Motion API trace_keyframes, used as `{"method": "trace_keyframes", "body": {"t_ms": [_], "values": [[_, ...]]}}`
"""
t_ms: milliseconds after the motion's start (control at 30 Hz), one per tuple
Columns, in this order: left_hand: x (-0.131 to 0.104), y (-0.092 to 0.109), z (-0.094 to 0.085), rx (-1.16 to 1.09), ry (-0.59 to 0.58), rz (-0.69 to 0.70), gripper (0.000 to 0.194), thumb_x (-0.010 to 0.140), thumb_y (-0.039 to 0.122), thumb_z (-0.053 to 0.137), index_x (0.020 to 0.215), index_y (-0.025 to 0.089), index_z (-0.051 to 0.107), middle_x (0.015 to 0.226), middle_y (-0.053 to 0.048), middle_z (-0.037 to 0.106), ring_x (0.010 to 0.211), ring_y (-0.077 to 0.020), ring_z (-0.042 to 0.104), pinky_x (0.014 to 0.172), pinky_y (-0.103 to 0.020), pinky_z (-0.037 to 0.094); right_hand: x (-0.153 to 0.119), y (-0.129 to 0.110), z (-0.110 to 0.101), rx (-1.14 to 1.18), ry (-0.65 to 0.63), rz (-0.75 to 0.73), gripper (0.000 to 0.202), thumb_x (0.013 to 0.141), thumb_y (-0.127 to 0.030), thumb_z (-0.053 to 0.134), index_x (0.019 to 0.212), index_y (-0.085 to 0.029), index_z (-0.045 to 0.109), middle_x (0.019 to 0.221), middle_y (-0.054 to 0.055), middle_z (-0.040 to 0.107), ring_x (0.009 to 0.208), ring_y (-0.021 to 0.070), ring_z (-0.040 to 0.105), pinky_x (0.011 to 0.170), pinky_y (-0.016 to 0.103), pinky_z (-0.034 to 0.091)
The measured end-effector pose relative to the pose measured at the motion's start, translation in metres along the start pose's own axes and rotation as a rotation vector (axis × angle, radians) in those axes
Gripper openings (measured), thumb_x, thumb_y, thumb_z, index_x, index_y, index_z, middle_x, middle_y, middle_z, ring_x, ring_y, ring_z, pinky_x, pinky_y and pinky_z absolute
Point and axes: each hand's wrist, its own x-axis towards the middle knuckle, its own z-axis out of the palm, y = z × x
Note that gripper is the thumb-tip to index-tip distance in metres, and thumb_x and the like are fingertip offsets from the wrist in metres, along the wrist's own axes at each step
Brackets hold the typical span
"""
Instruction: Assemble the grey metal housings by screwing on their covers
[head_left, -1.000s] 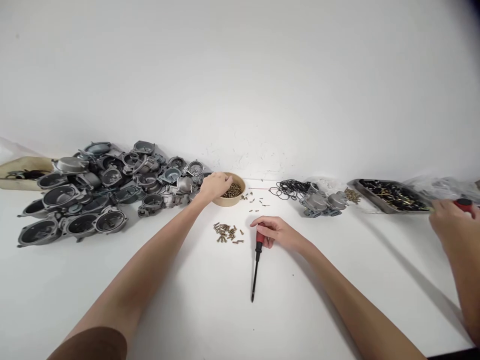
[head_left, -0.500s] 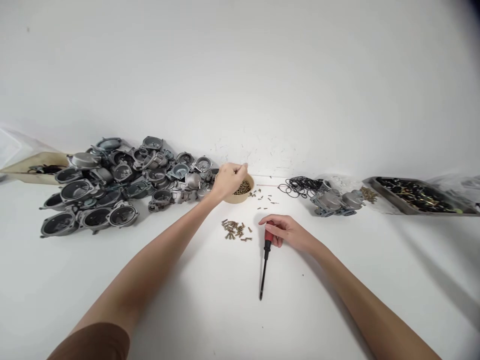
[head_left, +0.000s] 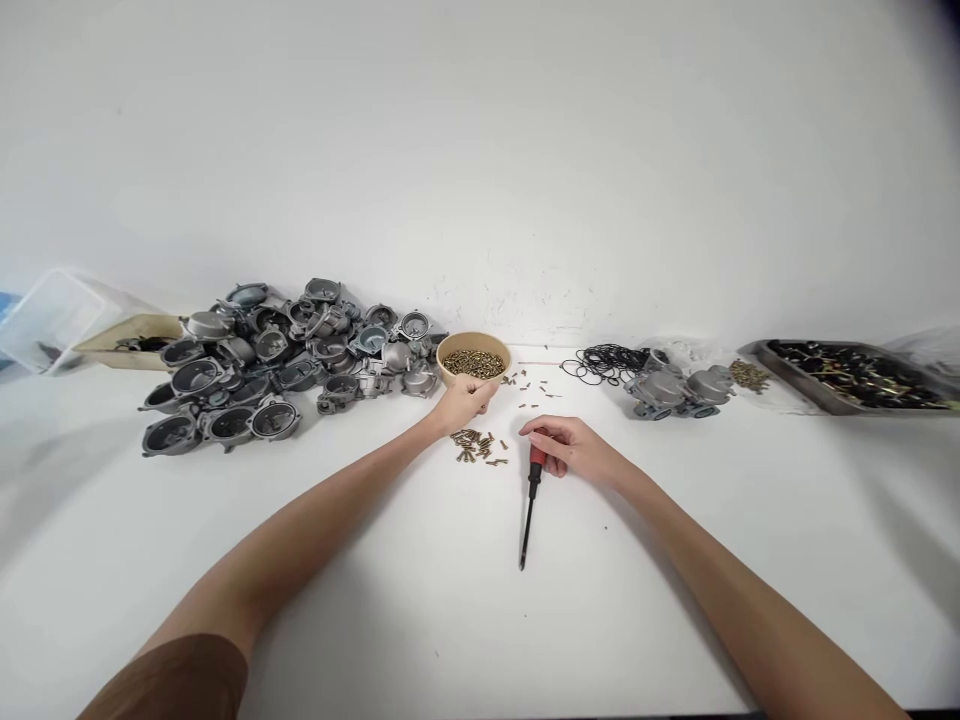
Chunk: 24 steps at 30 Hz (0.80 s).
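A tan bowl (head_left: pixel 474 341) full of small brass-coloured screws stands by the wall. At its front rim is my left hand (head_left: pixel 459 402), fingers closed together; whatever they hold is hidden. Just below that hand lies a loose pile of screws (head_left: pixel 471 447) on the white table. My right hand (head_left: pixel 566 446) rests on the table to the right of this pile, curled round the red and black handle of a screwdriver (head_left: pixel 535 478). The screwdriver's dark shaft points toward me, its tip low near the tabletop.
Grey metal carburetor-like bodies (head_left: pixel 232 425) are heaped at the left, beside a yellowish tray (head_left: pixel 112 345) and a clear bin (head_left: pixel 64 315). Rightward lie black rubber rings (head_left: pixel 604 362), two joined metal bodies (head_left: pixel 664 392), small brass parts (head_left: pixel 750 376) and a metal tray (head_left: pixel 814 392) of dark parts.
My left hand has come down and toward me from above the bowl to its front rim, uncovering the screws inside. My right hand still holds the screwdriver. The view has shifted slightly.
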Motion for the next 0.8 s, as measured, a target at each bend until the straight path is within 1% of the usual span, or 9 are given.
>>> {"method": "trace_keyframes", "body": {"t_ms": [100,200,333,467,533,667,800], "values": [[0.007,-0.006,0.000,-0.127,-0.068,-0.067,0.062,0.089,0.066,0.055,0.051,0.021,0.035,0.047,0.004,0.032,0.044,-0.0078,0.026,0.047,-0.027,0.018,-0.001,-0.004,0.001,0.018,0.003,0.022,0.061,0.082,-0.068,0.069,0.113,-0.015,0.067,0.079,0.005,0.067,0.056,0.0110,0.057,0.051,0.025,0.048],[0.007,-0.007,-0.001,-0.157,-0.102,-0.087,0.065,0.089,0.068,0.058,0.052,0.020,0.034,0.048,0.003,0.032,0.046,-0.0085,0.026,0.049,-0.029,0.019,0.000,-0.003,0.001,0.004,0.002,0.018,0.059,0.083,-0.067,0.068,0.112,-0.015,0.067,0.076,0.004,0.065,0.055,0.0109,0.057,0.050,0.025,0.048],[0.004,0.000,-0.004,-0.121,-0.099,-0.147,0.066,0.093,0.069,0.049,0.054,0.019,0.032,0.051,-0.001,0.039,0.052,-0.0111,0.032,0.053,-0.033,0.030,0.002,0.001,0.002,-0.007,0.018,-0.004,0.056,0.086,-0.066,0.066,0.111,-0.016,0.068,0.074,0.003,0.065,0.054,0.0105,0.056,0.049,0.025,0.047],[0.004,0.004,-0.006,-0.115,-0.081,-0.211,0.064,0.096,0.069,0.041,0.058,0.018,0.030,0.052,-0.003,0.044,0.055,-0.0123,0.037,0.055,-0.033,0.033,0.003,0.002,0.003,0.015,0.035,0.003,0.057,0.084,-0.066,0.068,0.111,-0.016,0.068,0.074,0.004,0.066,0.051,0.0100,0.054,0.047,0.025,0.046],[0.005,0.003,-0.006,-0.149,-0.091,-0.199,0.064,0.096,0.069,0.041,0.059,0.019,0.032,0.052,-0.002,0.045,0.054,-0.0117,0.037,0.056,-0.033,0.033,0.003,0.003,0.004,0.020,0.047,0.001,0.057,0.085,-0.066,0.068,0.112,-0.016,0.067,0.075,0.004,0.067,0.051,0.0101,0.055,0.047,0.025,0.046],[0.007,-0.005,-0.004,-0.221,-0.107,-0.116,0.063,0.098,0.066,0.044,0.057,0.020,0.034,0.052,0.000,0.042,0.050,-0.0106,0.036,0.053,-0.031,0.030,0.004,0.003,0.004,0.046,0.092,-0.010,0.056,0.086,-0.065,0.067,0.114,-0.017,0.066,0.078,0.005,0.068,0.053,0.0119,0.059,0.045,0.024,0.046],[0.009,-0.013,-0.001,-0.212,-0.088,-0.083,0.062,0.098,0.066,0.044,0.057,0.020,0.037,0.054,0.001,0.043,0.048,-0.0094,0.039,0.049,-0.027,0.031,0.005,0.001,0.004,0.175,0.180,-0.086,0.051,0.082,-0.062,0.074,0.105,-0.017,0.067,0.074,0.004,0.068,0.050,0.0130,0.059,0.045,0.026,0.048]]}}
